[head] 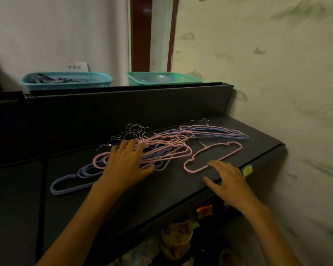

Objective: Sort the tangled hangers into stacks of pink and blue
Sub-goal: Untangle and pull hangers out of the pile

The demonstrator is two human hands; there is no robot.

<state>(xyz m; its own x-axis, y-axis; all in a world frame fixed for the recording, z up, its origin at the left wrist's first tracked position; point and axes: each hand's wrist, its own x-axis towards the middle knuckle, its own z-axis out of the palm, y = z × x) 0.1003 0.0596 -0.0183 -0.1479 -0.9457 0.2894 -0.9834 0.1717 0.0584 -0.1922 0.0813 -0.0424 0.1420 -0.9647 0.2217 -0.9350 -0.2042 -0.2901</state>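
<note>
A tangled pile of pink and blue hangers [161,148] lies on the dark shelf top [123,200], metal hooks toward the back. My left hand [126,164] rests flat on the pile's left side, fingers spread. One pink hanger [215,156] lies apart to the right. My right hand [227,179] hovers at its near edge with fingers apart, the fingertips touching or nearly touching it. Several blue hangers [69,183] stick out at the left. A smaller mixed bunch of hangers [219,131] lies at the back right.
The shelf's front edge [200,196] runs diagonally under my right hand, with packaged goods [179,239] below. A raised dark back panel [123,106] stands behind the hangers. A blue basket [65,80] and a green basket [161,78] sit beyond it. A wall is close on the right.
</note>
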